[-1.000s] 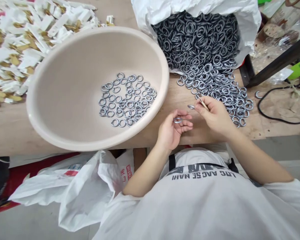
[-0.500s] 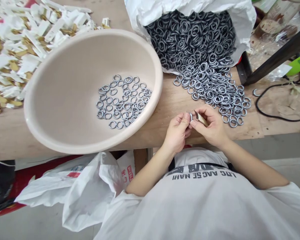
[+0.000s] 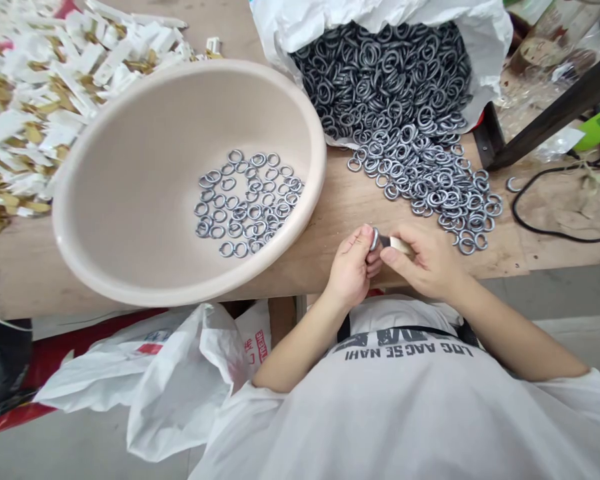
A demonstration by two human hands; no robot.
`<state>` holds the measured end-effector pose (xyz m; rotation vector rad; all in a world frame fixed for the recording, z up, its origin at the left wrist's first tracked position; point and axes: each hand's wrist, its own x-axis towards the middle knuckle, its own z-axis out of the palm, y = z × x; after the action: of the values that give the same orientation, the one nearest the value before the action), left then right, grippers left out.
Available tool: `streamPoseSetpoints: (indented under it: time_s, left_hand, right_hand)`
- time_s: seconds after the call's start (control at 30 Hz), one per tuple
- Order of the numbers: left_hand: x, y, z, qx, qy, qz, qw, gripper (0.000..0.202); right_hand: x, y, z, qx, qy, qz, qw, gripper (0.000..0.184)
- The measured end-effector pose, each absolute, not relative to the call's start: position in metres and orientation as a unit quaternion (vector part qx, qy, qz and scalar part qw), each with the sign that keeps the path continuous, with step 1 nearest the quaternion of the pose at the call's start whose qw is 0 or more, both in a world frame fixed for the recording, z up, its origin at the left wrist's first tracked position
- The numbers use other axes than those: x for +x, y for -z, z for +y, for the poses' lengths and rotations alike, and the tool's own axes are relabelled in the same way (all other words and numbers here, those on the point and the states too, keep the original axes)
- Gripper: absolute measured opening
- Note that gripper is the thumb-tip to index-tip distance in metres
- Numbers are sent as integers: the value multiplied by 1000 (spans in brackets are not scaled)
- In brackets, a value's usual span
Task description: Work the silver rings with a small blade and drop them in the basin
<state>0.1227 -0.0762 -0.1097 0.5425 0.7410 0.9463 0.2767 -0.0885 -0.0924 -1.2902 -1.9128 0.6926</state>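
A single grey ring (image 3: 375, 239) is pinched upright between the thumb and fingers of my left hand (image 3: 353, 267). My right hand (image 3: 427, 260) grips a small knife (image 3: 399, 245) by its pale handle. Its short dark blade points left at the ring; whether they touch I cannot tell. Both hands are over the table's front edge. To their left, several similar rings (image 3: 239, 212) lie in a large beige basin (image 3: 130, 167). Beyond my right hand spreads a loose heap of rings (image 3: 437, 180), spilling from a white sack (image 3: 320, 20).
White and tan plastic pieces (image 3: 75, 73) are piled at the back left. A dark metal bar (image 3: 555, 110) slants across the right, near a black cable (image 3: 535, 227) and clear plastic wrapping (image 3: 530, 120). White plastic bags (image 3: 180, 393) hang below the table edge.
My right hand has turned, so the knife's blade, which pointed up and left, now lies nearly level against or beside the ring. The left hand and ring have shifted slightly left.
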Motion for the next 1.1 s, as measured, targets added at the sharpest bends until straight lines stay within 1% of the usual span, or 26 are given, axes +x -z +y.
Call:
streamPoseSetpoints:
  time_s: [0.07, 0.2, 0.33, 0.43, 0.5, 0.57, 0.67, 0.73, 0.8, 0.87, 0.93, 1.03, 1.1]
  left_hand:
    - [123, 109, -77, 244, -445, 351, 787, 49]
    - [124, 107, -77, 249, -449, 354, 782, 49]
    - [121, 109, -76, 264, -438, 345, 787, 50]
    - [116, 111, -81, 296, -397, 312, 811, 49]
    - [112, 111, -86, 331, -355, 274, 830, 46]
    - [108, 112, -89, 348, -344, 261, 832, 42]
    - [103, 114, -85, 350, -379, 292, 806, 34]
    - [98, 115, -78, 357, -392, 313, 788, 28]
    - [94, 116, -72, 348, -407, 334, 776, 28]
    - [90, 116, -67, 316, -423, 359, 770, 26]
    - [89, 115, -63, 281, -431, 378, 770, 24]
    - [98, 115, -63, 259, -443, 394, 762, 26]
    - [110, 116, -67, 271, -454, 402, 748, 31]
  right_hand:
    - [277, 90, -92, -486, -255, -766, 334, 30]
    - [274, 89, -94, -489, -245, -773, 322, 36]
    - [274, 92, -92, -488, -270, -767, 315, 42]
    - [283, 100, -79, -550, -268, -732, 300, 49]
    - [292, 105, -65, -638, -222, -682, 280, 51]
    - [298, 107, -50, -690, -156, -669, 228, 49]
    - [297, 106, -30, -691, -58, -706, 143, 38]
    - [292, 106, -19, -685, -22, -724, 85, 38]
    - [289, 105, -11, -689, -15, -722, 52, 33]
    - [289, 104, -9, -690, -36, -718, 80, 28]
    - [290, 102, -15, -665, -112, -720, 166, 22]
    - [283, 100, -38, -581, -331, -663, 337, 24]
    - [272, 100, -56, -539, -449, -578, 417, 29]
